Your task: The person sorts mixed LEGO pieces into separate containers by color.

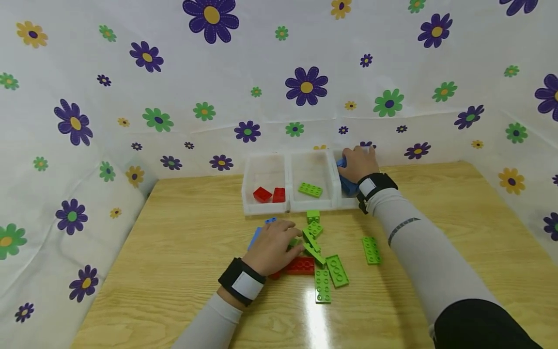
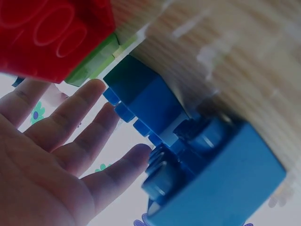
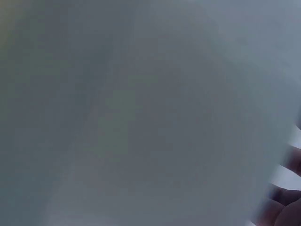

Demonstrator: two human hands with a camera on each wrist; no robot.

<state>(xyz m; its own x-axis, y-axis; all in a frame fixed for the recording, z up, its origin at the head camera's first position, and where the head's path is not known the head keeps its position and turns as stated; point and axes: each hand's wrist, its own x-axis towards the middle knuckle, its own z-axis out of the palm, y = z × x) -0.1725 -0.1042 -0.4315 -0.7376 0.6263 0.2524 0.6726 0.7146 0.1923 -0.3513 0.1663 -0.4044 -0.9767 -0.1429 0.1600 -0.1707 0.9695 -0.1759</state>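
While green bricks point(image 1: 322, 287) and red bricks point(image 1: 301, 265) are crowding the tabletop point(image 1: 183, 232), blue bricks point(image 2: 146, 101) are lying just beside the left hand point(image 1: 272, 248), its grip hanging slack, holding nothing. Right hand point(image 1: 359, 166) is resting inside the right bin point(image 1: 347, 203), covering blue pieces point(image 1: 348, 187); cannot tell whether its grip is holding any.

no readable text, labels or numbers in any view, bricks point(image 1: 323, 286) included. dark curved mark point(image 1: 403, 224) on right sleeve point(image 1: 429, 264): can't tell if it's lettering. wrist straps point(image 1: 230, 274): nothing legible.
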